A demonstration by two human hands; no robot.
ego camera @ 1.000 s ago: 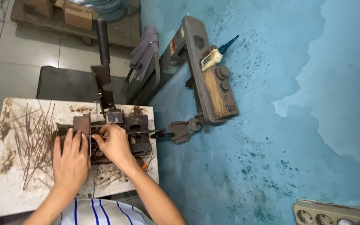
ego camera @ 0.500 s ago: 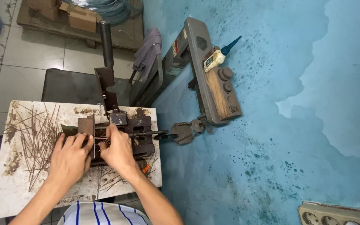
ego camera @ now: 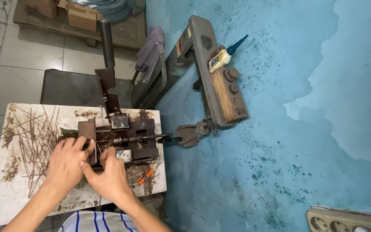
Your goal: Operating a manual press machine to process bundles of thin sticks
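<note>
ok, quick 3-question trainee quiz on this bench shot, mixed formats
1. True or false: both the left hand and the right hand are at the small metal press on the white table.
2. The pile of thin rusty rods lies: A) on the person's left of the press, B) on the wooden shelf, C) on the floor.
3. What stands up from the back of the press?

Key: 1 true. 2 A. 3 A long dark lever handle. Whether either hand grips anything cannot be told.
</note>
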